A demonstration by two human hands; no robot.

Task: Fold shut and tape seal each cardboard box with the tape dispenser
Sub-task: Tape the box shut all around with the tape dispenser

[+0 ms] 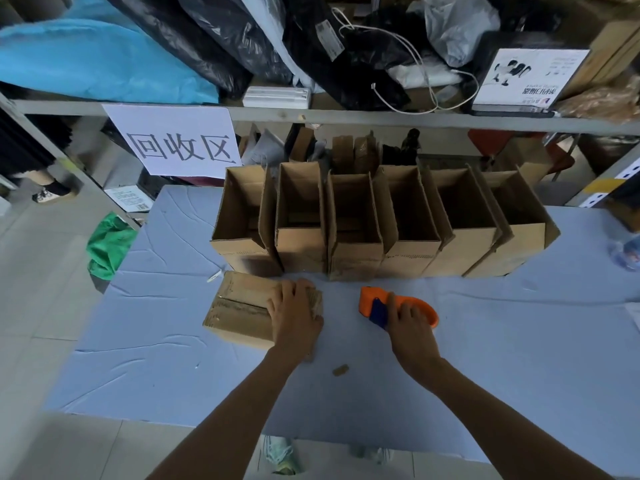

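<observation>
Head view: left hand (294, 315) presses its fingers (292, 291) on the folded cardboard box (239, 306), near-left on the bench (485, 358), while right hand (412, 323) grips the tape dispenser (369, 299) beside it; keep flaps pinned, tape along the seam.

Dim, soft, even light; faint shadows under the open boxes (363, 220); wide-angle bending and slight blur toward the edges.
</observation>
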